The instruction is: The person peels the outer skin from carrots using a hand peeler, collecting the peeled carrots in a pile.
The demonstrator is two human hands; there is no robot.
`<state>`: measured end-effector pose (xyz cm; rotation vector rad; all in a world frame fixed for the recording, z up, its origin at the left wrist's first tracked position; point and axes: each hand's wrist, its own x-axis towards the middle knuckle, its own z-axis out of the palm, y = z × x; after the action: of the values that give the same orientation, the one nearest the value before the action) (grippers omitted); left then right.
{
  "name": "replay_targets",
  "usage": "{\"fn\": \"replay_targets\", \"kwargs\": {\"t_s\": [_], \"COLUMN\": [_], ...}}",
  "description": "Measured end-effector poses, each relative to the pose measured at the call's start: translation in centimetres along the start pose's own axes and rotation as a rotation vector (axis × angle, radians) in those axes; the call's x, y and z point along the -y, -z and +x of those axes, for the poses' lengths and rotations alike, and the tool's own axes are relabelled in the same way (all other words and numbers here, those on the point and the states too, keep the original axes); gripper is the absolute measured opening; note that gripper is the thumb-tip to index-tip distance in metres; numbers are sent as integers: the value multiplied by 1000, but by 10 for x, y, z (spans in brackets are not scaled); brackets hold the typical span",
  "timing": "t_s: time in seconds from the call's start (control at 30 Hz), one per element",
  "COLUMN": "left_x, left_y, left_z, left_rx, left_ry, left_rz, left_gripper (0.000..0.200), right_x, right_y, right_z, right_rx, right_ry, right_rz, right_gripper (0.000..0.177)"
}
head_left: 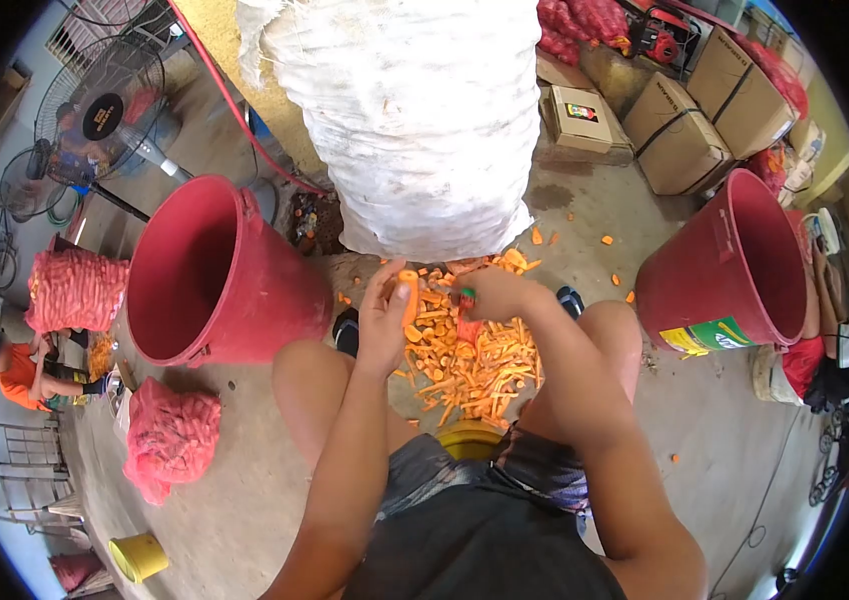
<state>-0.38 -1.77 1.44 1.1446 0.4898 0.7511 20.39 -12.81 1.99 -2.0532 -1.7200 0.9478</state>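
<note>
My left hand [381, 315] is closed around a short orange carrot [410, 297], held upright above the floor between my knees. Close by on the right, my right hand [498, 293] grips a small tool with a green and red handle [467, 296]; its working end is too blurred to make out. Beneath both hands lies a heap of carrot pieces and peelings [475, 365], some long and thin, some short and chunky. A large white woven sack [410, 120] stands just beyond the heap.
One red bin [285, 290] stands left of my legs, another red bin [685, 265] on the right. A red mesh bag [173, 435] lies at the left. Further off are a fan [100, 110], cardboard boxes [675, 135] and a seated person in orange [20, 375].
</note>
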Motion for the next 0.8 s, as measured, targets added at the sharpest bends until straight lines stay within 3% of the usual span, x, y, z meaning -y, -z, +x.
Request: {"fn": "replay_targets", "kwargs": {"t_s": [0.1, 0.2, 0.37, 0.43, 0.5, 0.67, 0.8], "left_x": [0, -3, 4, 12, 15, 31, 38], "left_y": [3, 3, 3, -6, -11, -10, -11], "left_z": [10, 13, 16, 18, 16, 17, 14], "left_rx": [-24, -17, 24, -82, -109, -134, -193], "left_ry": [154, 281, 340, 265, 241, 221, 257], "left_rz": [-67, -118, -239, -21, -36, -50, 112], "left_gripper": [31, 30, 30, 35, 36, 36, 34], "right_x": [40, 44, 27, 14, 8, 18, 24], "right_y": [63, 88, 66, 44, 22, 11, 4], "right_z": [-26, -33, -31, -22, -12, 4, 16], "right_rx": [-106, -253, -301, -350, -291, -277, -273], "right_ry": [-128, -68, -98, -106, -141, -53, -9], "right_rz": [95, 90, 132, 154, -11, -3, 74], "right_gripper": [45, 47, 43, 40, 33, 30, 29]}}
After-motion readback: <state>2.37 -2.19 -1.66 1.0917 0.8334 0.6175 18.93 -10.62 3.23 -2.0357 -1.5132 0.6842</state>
